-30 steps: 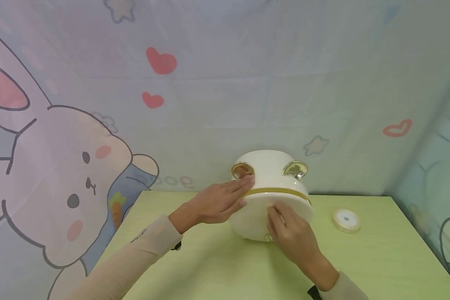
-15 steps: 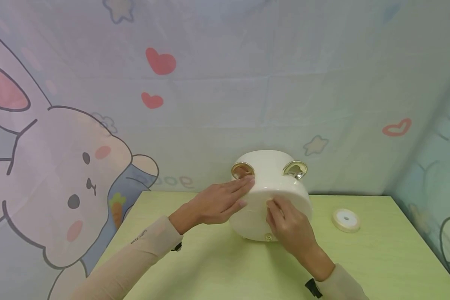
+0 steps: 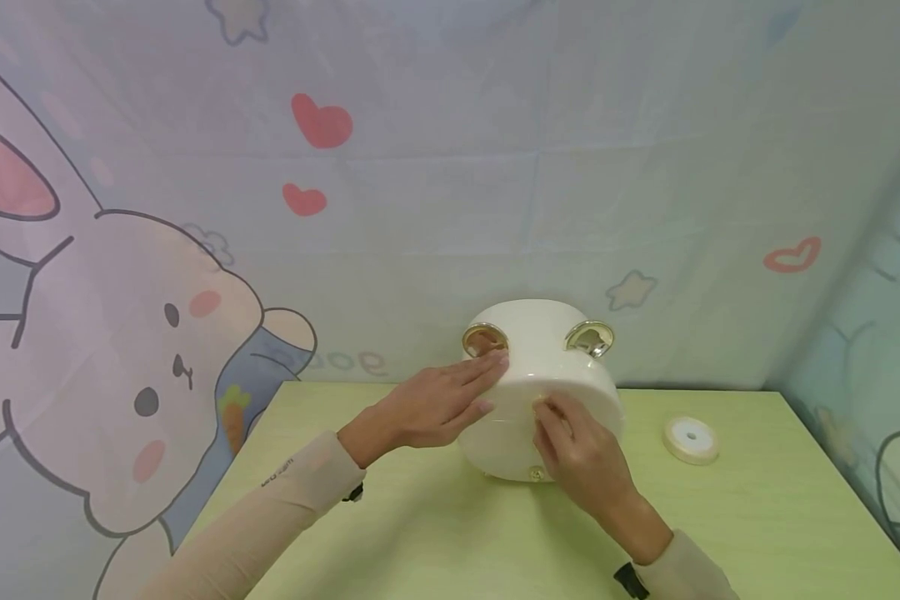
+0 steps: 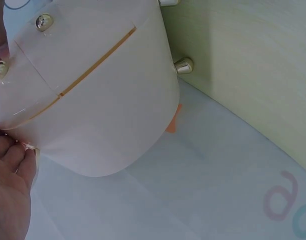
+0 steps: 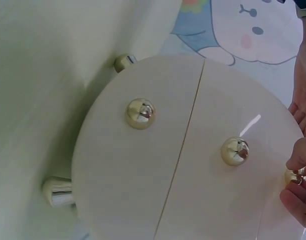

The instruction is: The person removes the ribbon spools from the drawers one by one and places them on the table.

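Note:
A white rounded box [image 3: 543, 333] with two gold ear-shaped pieces [image 3: 592, 340] on top stands on the table. The right wrist view shows its front, with gold knobs [image 5: 235, 151] and a seam across it. My right hand [image 3: 585, 454] pinches the uppermost gold knob [image 5: 291, 177] between thumb and fingers. My left hand [image 3: 431, 404] rests with extended fingers on the box's upper left, against the left ear piece. The left wrist view shows a narrow orange-brown gap [image 4: 98, 62] along the box's side and gold feet [image 4: 183, 65].
A pale ribbon-like roll [image 3: 678, 450] lies on the light green table [image 3: 765, 500] to the right of the box. Close behind the table hangs a printed cloth [image 3: 435, 208] with a rabbit and hearts.
A yellow strip behind the top edge of the box's front has disappeared from the head view as that front part moved back in. My right hand still pinches the knob; my left hand stays put.

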